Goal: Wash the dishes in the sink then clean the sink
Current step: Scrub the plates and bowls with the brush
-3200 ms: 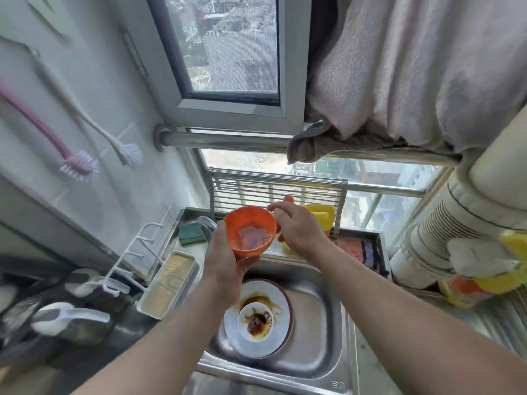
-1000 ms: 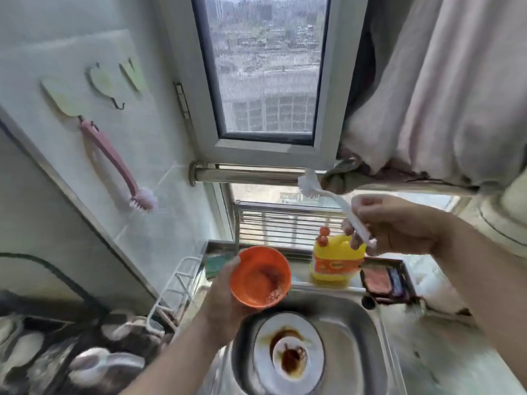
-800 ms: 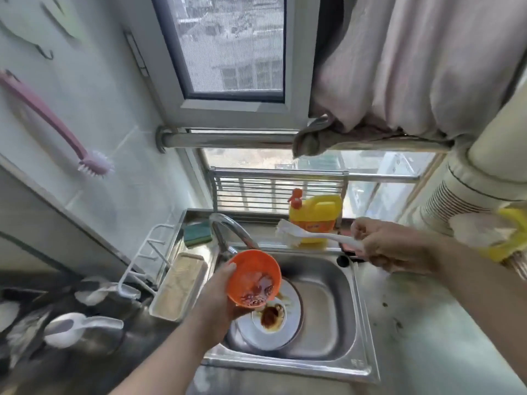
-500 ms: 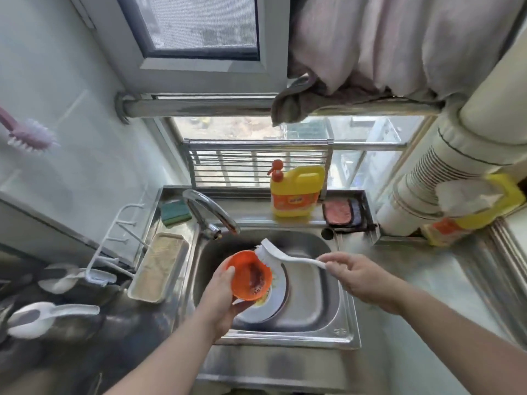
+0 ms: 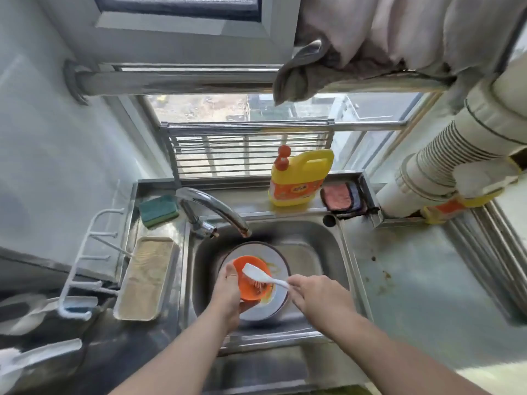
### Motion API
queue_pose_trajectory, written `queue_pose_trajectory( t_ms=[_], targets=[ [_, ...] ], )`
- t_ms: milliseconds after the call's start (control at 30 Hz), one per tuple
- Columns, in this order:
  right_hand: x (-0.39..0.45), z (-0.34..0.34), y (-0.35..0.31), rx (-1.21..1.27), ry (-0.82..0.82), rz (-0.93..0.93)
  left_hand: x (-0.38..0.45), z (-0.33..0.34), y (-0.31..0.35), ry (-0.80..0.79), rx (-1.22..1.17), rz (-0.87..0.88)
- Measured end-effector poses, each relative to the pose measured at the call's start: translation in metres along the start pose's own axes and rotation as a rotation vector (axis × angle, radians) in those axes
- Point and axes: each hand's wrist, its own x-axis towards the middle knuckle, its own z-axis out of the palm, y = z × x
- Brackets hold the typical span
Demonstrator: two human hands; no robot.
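Note:
My left hand [image 5: 226,292] holds a small orange bowl [image 5: 248,289] low over the steel sink [image 5: 322,252]. In my right hand [image 5: 316,295] is a white dish brush [image 5: 258,274], its bristle head pressed down inside the bowl. Under the bowl lies a white plate [image 5: 278,259] with brown-yellow sauce stains on it. The small dish seen on the plate before is hidden behind the bowl and my hands. The curved faucet [image 5: 212,205] ends above the plate's far rim; no water is running.
A yellow detergent bottle [image 5: 299,178] and a dark soap tray [image 5: 343,198] stand on the back ledge. A green sponge [image 5: 158,210] and a long metal tray [image 5: 145,277] sit left of the sink. A stained counter [image 5: 422,275] lies to the right, below a white duct [image 5: 456,158].
My right hand took the white brush off the wall and brought it down into the orange bowl. Both hands lowered the bowl into the sink. My view tilted downward.

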Motion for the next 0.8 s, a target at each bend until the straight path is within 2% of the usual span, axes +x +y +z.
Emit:
queue_pose_trajectory(
  t_ms=[67,200,267,333,400,433,533,567,600,700,733,800],
  targets=[
    [-0.009,0.017,-0.008,0.169,-0.078,0.096,0.009,-0.004,0.005,0.041,-0.002,0.001],
    [-0.013,0.027,-0.032,0.485,-0.126,0.084,0.016,-0.001,-0.004,0.054,-0.041,-0.056],
    [-0.004,0.023,-0.029,0.434,-0.088,0.117,0.013,0.003,-0.011,0.039,-0.05,-0.075],
    [-0.003,0.02,-0.019,0.21,-0.056,0.125,0.016,0.004,-0.011,0.034,-0.029,-0.059],
    [-0.011,0.022,-0.013,0.141,-0.086,0.134,0.024,0.003,-0.007,0.05,0.03,-0.042],
    [-0.014,0.023,-0.016,0.218,-0.116,0.15,0.028,0.003,-0.006,0.056,0.05,-0.04],
    [-0.012,0.021,-0.029,0.733,-0.208,0.259,0.024,0.01,-0.011,0.081,0.052,-0.062],
    [-0.007,0.021,-0.029,0.784,-0.205,0.276,0.022,0.013,-0.014,0.079,0.046,-0.075],
    [-0.002,0.019,-0.027,0.723,-0.187,0.258,0.02,0.015,-0.016,0.067,0.044,-0.084],
    [0.003,0.017,-0.006,0.095,-0.115,0.103,0.024,0.015,-0.011,0.049,0.098,-0.082],
    [0.0,0.017,-0.002,-0.036,-0.1,0.054,0.024,0.016,-0.005,0.043,0.133,-0.063],
    [-0.011,0.018,0.0,-0.065,-0.12,0.027,0.031,0.014,0.003,0.017,0.222,-0.005]
  ],
)
